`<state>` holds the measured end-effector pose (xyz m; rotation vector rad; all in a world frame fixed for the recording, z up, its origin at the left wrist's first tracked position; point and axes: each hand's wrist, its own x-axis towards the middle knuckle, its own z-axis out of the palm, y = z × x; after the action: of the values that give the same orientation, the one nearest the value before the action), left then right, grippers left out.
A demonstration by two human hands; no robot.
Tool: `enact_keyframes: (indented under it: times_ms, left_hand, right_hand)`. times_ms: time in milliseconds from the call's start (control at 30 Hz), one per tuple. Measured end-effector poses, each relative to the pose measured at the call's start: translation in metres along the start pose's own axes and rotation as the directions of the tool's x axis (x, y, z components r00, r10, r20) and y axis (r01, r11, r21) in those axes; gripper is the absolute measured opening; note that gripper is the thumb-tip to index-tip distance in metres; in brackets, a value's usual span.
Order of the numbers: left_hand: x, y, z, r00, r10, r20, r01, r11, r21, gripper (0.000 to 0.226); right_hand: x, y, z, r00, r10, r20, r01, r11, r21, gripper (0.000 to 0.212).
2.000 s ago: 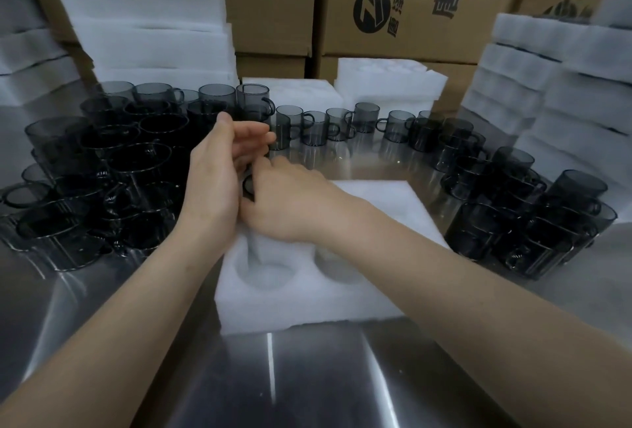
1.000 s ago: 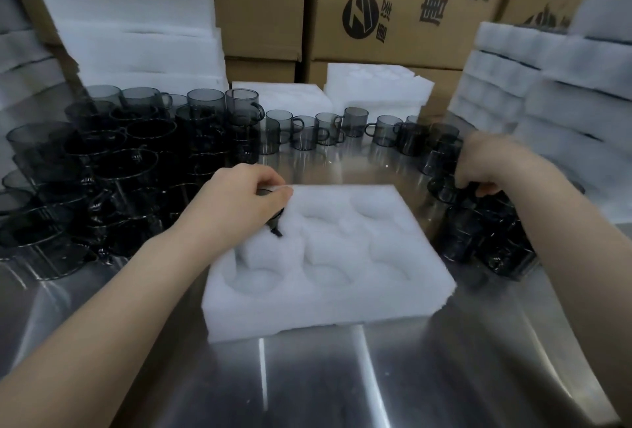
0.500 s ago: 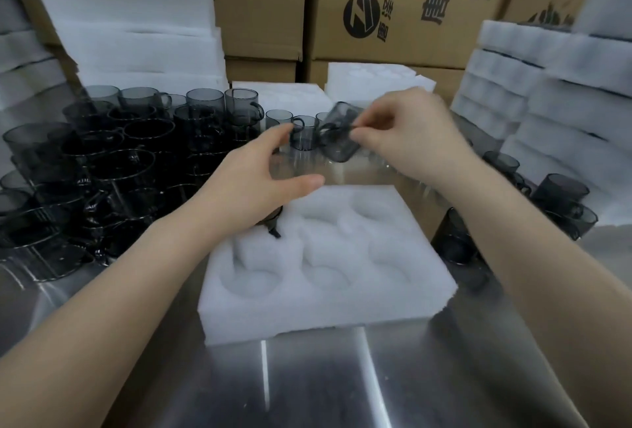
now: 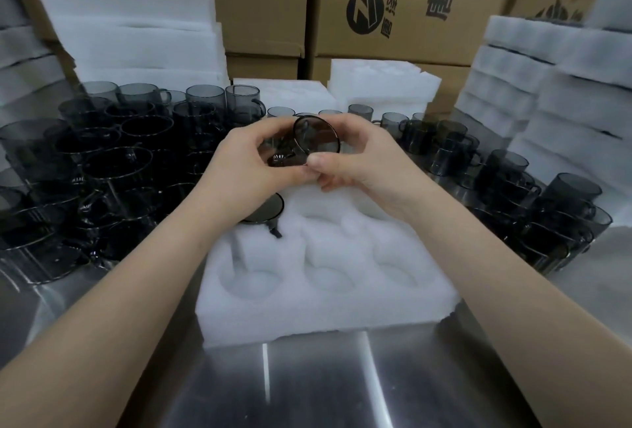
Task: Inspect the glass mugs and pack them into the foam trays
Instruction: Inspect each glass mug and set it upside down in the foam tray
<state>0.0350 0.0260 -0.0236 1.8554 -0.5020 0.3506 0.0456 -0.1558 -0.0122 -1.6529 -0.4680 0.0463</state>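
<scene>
Glass, so grip gently: with left hand curled round the held mug and right hand pinching its rim above the foam tray, turn slowly, check rim and handle, then lower beside the seated mug beneath the left hand.

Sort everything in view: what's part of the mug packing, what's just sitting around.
In the job: held mug, gripped by left hand and right hand; tray; packed mug in its far-left pocket; loose mugs.
Lying about: cartons; foam stacks; table.

Smoky mug tilted above foam tray; second mug inside
</scene>
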Motion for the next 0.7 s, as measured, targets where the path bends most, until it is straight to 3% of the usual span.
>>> enact_keyframes:
  times_ms: [200,367,533,600,700]
  left_hand:
    - [-0.002,0.002,0.002,0.998,0.07,0.003,-0.07,0.991,0.114,0.065]
    - [0.0,-0.002,0.002,0.998,0.044,0.034,-0.047,0.994,0.095,0.069]
    - [0.003,-0.007,-0.002,1.0,0.003,0.029,0.0,0.993,-0.114,0.058]
    - [0.004,-0.008,-0.003,1.0,-0.012,0.02,0.015,0.988,-0.153,0.051]
    - [0.004,-0.01,-0.004,1.0,-0.021,0.017,0.024,0.986,-0.163,0.045]
  right_hand:
    - [0.003,-0.004,0.016,0.985,-0.016,-0.173,-0.018,0.982,-0.189,0.037]
    - [0.002,-0.005,0.013,0.967,0.025,-0.253,-0.041,0.997,-0.058,0.029]
    - [0.001,-0.004,0.005,0.988,0.112,-0.106,-0.091,0.977,0.193,0.016]
    - [0.0,-0.003,0.001,0.991,0.13,-0.01,-0.122,0.948,0.295,0.028]
    - [-0.002,-0.001,-0.001,0.992,0.091,0.085,-0.113,0.942,0.316,0.039]
